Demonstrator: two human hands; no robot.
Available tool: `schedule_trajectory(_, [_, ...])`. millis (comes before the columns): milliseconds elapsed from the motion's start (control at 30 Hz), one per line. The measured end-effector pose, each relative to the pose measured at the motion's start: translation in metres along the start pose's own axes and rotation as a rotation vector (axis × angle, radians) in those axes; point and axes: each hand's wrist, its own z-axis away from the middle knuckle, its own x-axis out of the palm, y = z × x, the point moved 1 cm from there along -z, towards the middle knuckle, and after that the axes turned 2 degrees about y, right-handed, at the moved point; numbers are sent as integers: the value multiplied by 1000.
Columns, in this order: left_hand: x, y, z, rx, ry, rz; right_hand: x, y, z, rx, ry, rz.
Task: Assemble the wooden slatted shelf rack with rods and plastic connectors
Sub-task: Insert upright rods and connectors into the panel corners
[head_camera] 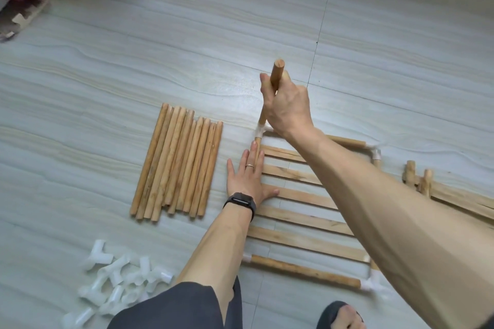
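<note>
Tiled floor [107, 75], slatted shelf [302, 218] partly behind right forearm [387, 208]

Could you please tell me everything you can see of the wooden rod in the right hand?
The rod is a round, light-brown wooden dowel with a flat-cut top end. It stands nearly upright, leaning slightly, its lower end meeting the white plastic connector at the far left corner of the slatted shelf on the floor. The right hand grips it around the middle, hiding that part; the left hand presses flat on the shelf just below.
</note>
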Motion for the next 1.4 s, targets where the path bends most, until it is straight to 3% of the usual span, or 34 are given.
schedule_trajectory(167, [-4, -4, -6, 43, 44, 50, -7, 67, 28, 53, -281, 164])
schedule_trajectory(267, [-6, -13, -10, 88, 58, 59, -21, 137, 85, 9, -441, 407])
schedule_trajectory(333, [-6, -22, -6, 130, 157, 99, -22, 182, 136, -18, -622, 621])
schedule_trajectory(400, [-9, -38, 2, 94, 374, 171, -12, 209, 175, -10, -712, 703])
schedule_trajectory(500, [-9, -73, 15, -107, 543, 84, 16, 214, 201, 41, -682, 667])
schedule_trajectory(600, [-5, -97, 26, -258, 390, -38, 31, 211, 205, 72, -591, 673])
schedule_trajectory(1033, [-32, -79, 25, -244, 32, -389, 24, 202, 200, 97, -656, 680])
schedule_trajectory(1133, [-34, -77, 26, -240, 9, -261, 22, 199, 199, 103, -681, 681])
schedule_trajectory(1233, [-38, -84, 32, -217, 105, -75, 18, 194, 198, 102, -697, 674])
schedule_trajectory(1333, [-43, -85, 45, -61, 197, 37, 13, 186, 192, 141, -724, 610])
schedule_trajectory(1400, [-50, -75, 52, 71, 217, 73, 7, 177, 184, 221, -631, 416])
